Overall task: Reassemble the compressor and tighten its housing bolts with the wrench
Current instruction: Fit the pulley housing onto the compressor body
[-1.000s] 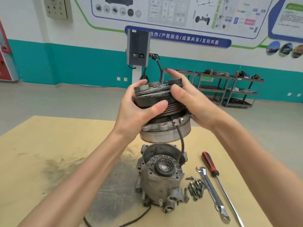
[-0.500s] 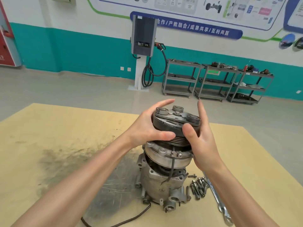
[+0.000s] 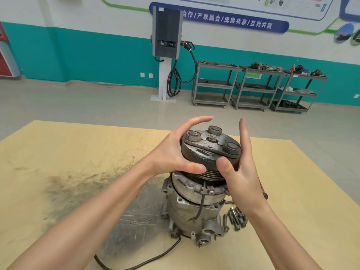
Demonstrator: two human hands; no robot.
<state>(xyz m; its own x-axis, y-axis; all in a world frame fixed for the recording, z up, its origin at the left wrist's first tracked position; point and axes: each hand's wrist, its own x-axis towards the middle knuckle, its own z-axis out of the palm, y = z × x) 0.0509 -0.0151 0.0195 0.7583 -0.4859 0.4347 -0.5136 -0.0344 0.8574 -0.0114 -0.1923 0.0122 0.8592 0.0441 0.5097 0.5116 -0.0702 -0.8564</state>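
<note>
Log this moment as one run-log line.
stage: seating front clutch head on compressor body | left hand: gripping head | right hand: gripping head | bolts: loose on table | wrench: out of view

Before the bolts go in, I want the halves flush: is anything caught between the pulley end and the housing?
Nothing visible is. The pulley end sits on the housing; its black wire hangs outside. The far side is hidden.

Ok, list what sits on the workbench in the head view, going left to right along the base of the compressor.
Dark grease stain → black cable → compressor housing → loose bolts → red screwdriver handle, mostly hidden behind the right forearm.
</note>
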